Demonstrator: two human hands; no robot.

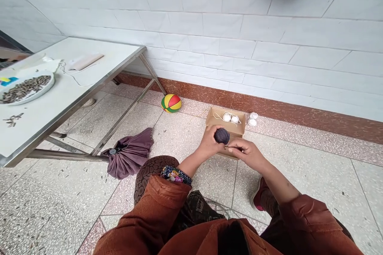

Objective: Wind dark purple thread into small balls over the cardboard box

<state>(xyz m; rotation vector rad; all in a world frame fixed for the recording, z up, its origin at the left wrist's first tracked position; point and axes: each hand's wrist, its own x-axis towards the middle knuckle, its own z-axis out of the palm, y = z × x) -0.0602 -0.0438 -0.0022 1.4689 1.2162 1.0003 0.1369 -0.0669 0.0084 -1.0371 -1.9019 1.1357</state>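
In my left hand (211, 142) is a ball of dark purple-grey yarn (222, 136), with the fingers wrapped around its left side and underside. Close to the ball's lower edge, my right hand (247, 152) is closed in a pinch. A thin, dark line shows at its fingertips, too small to tell whether it is a yarn end or a slim tool. Below both hands a cardboard box (211, 116) stands open on the floor, partly hidden by them. Two white yarn balls (231, 118) with loose strands lie in its far part.
More white yarn (253, 119) lies right of the box, by the wall. A colourful ball (171, 103) rests near a table leg. A folded purple umbrella (130, 153) lies left. The table (119, 57) bears a plate of seed-like pieces (28, 89). My shoes flank the box's near side.
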